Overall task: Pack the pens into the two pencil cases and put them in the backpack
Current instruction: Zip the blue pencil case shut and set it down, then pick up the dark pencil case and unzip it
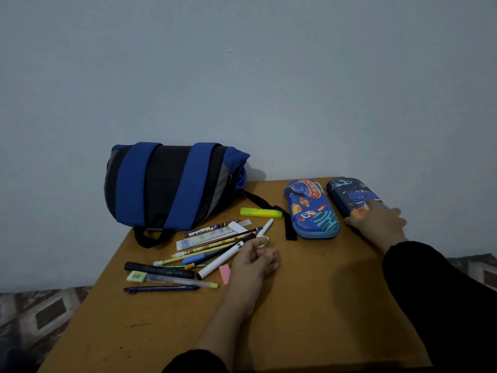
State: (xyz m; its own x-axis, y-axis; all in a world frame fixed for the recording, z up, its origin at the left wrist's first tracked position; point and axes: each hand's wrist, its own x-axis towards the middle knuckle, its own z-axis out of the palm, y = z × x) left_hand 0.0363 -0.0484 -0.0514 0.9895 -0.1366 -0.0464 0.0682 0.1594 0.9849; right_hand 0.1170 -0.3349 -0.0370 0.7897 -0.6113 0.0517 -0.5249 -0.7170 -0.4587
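Barely started, by the look of it — both pencil cases appear zipped and nothing seems packed yet.

Taking the backpack (172, 185) as landmark: it lies on its side at the far-left corner of the wooden table (309, 305), against the wall, straps up; can't see an open zip from here.

Just in front of the backpack, twd the camera, the pens (204, 251) sit in a loose heap w/ a ruler (205, 236), an eraser (136, 276) and a pink sticky tab (224, 273). A yellow highlighter (261, 212) lies apart, to the backpack's right.

Further right of the backpack stand the two cases side by side: the rocket pencil case (312, 210), then the dinosaur pencil case (355, 196) beyond it.

Right hand (376, 223) rests on the dinosaur case, fingers spread over its near end — touching, not clearly gripping. Left hand (255, 261) sits at the heap's right edge, fingers loosely curled, thumb near a white marker (223, 261); holds nothing as far as I can tell.

Left to do: open cases, load pens, zip, stow both in the backpack.
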